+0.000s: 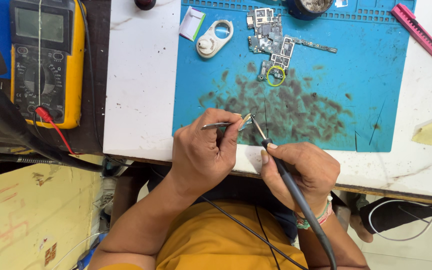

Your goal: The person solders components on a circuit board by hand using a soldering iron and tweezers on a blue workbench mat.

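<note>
Left hand (203,152): fingers closed on slim metal tweezers (221,125) pinching a small metal part (246,121) at the near edge of the blue rubber work mat (376,100)
Right hand (301,172): fingers wrapped round a black soldering iron (283,172), tip touching the part
Doing it well: brace both wrists on the white table (141,90); touch the tip briefly
Count: one green circuit board (273,42), one yellow multimeter (46,60), one white magnifier (215,38), one pink tool (418,31)
</note>
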